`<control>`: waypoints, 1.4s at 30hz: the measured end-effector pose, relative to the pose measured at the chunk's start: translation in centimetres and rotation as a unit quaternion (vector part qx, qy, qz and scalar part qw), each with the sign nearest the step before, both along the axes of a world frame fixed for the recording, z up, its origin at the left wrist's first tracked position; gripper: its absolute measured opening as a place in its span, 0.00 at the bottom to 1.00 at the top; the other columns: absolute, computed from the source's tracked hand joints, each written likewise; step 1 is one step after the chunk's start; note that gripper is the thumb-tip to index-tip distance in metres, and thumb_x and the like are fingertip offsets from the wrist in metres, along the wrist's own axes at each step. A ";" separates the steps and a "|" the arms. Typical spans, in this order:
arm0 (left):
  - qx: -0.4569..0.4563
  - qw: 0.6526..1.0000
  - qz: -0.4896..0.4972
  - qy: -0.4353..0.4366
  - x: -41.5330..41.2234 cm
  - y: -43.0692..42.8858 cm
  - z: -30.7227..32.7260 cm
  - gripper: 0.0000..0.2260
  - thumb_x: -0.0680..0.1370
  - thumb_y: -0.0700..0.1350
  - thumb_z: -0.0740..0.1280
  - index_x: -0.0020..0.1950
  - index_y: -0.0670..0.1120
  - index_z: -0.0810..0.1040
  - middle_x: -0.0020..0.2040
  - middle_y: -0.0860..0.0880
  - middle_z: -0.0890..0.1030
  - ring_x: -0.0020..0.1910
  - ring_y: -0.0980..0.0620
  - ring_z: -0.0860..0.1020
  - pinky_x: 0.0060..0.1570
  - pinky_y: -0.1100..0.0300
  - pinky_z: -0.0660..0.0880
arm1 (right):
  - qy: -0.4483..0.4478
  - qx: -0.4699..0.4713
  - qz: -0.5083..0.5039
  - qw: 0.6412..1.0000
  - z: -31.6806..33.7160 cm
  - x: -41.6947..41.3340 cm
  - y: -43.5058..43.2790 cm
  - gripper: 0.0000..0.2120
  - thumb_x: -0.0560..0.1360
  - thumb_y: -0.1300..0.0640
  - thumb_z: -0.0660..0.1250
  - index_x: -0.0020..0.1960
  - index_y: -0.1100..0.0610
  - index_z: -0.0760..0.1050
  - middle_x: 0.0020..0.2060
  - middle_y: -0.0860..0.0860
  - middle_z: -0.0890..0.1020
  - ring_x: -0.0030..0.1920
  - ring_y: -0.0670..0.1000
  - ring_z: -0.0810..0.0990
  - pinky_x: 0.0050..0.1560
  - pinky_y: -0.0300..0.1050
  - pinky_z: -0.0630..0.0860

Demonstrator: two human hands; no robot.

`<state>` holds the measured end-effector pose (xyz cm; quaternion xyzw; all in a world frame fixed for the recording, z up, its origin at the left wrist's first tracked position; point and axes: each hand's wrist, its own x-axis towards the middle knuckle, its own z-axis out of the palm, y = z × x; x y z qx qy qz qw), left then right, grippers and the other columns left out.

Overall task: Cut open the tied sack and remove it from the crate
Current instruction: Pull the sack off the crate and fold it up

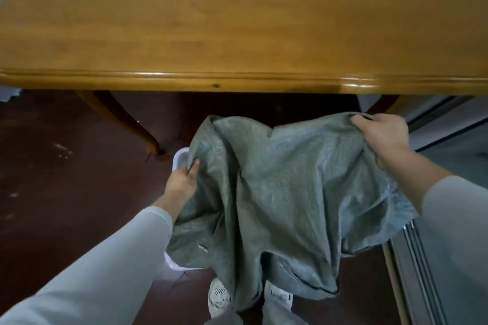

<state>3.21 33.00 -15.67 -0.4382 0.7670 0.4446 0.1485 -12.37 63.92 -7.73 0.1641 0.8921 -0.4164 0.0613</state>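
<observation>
Both hands clutch the grey-green sack [277,192] (limp, crumpled): left hand [182,179] on its left edge, right hand [383,137] on its upper right corner, above the white crate [181,157].

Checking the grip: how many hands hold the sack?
2. Left hand pinches the sack at its left edge; right hand grips its upper right corner.

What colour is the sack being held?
Grey-green woven sack, seen in the head view.

head-worn view, facing down, close
</observation>
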 end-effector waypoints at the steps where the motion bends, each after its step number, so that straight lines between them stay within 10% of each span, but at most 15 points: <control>1: -0.004 1.000 0.005 0.000 0.1 0.0 0.4 0.24 0.80 0.57 0.57 0.63 0.39 0.75 0.56 0.36 0.80 0.55 0.37 0.78 0.59 0.48 0.74 | 0.016 -0.014 -0.008 1.000 1.1 0.1 0.0 0.13 0.72 0.51 0.68 0.33 0.58 0.74 0.30 0.52 0.74 0.32 0.51 0.73 0.38 0.45 0.68; 17: -0.101 0.970 0.103 0.198 -1.5 0.6 7.1 0.27 0.82 0.54 0.51 0.49 0.32 0.77 0.51 0.32 0.79 0.52 0.36 0.77 0.51 0.50 0.72 | 0.181 -0.096 -0.075 0.976 8.4 1.3 -1.3 0.16 0.66 0.52 0.65 0.28 0.54 0.60 0.28 0.53 0.66 0.32 0.51 0.63 0.33 0.47 0.61; 25: 0.001 0.954 0.187 0.233 -3.0 1.5 9.3 0.19 0.81 0.55 0.56 0.39 0.43 0.74 0.42 0.45 0.77 0.45 0.46 0.75 0.51 0.54 0.71 | 0.193 -0.108 -0.104 0.970 9.6 1.3 -1.1 0.18 0.69 0.58 0.63 0.26 0.53 0.57 0.20 0.47 0.61 0.24 0.46 0.56 0.27 0.42 0.54; 37: 0.036 0.905 0.276 0.321 -5.1 2.6 11.1 0.13 0.78 0.50 0.61 0.39 0.44 0.77 0.37 0.49 0.77 0.46 0.47 0.76 0.48 0.57 0.71 | 0.283 -0.363 -0.118 0.880 11.1 -0.5 -2.1 0.18 0.60 0.62 0.66 0.23 0.53 0.57 0.22 0.46 0.61 0.28 0.48 0.58 0.34 0.48 0.53; 42: 0.031 0.973 0.158 0.165 -4.9 3.9 9.7 0.24 0.70 0.64 0.67 0.42 0.42 0.76 0.43 0.46 0.79 0.46 0.45 0.78 0.53 0.54 0.75 | 0.130 -0.073 0.082 0.985 5.5 1.2 -3.2 0.12 0.69 0.54 0.65 0.33 0.61 0.74 0.31 0.49 0.74 0.34 0.46 0.70 0.37 0.40 0.63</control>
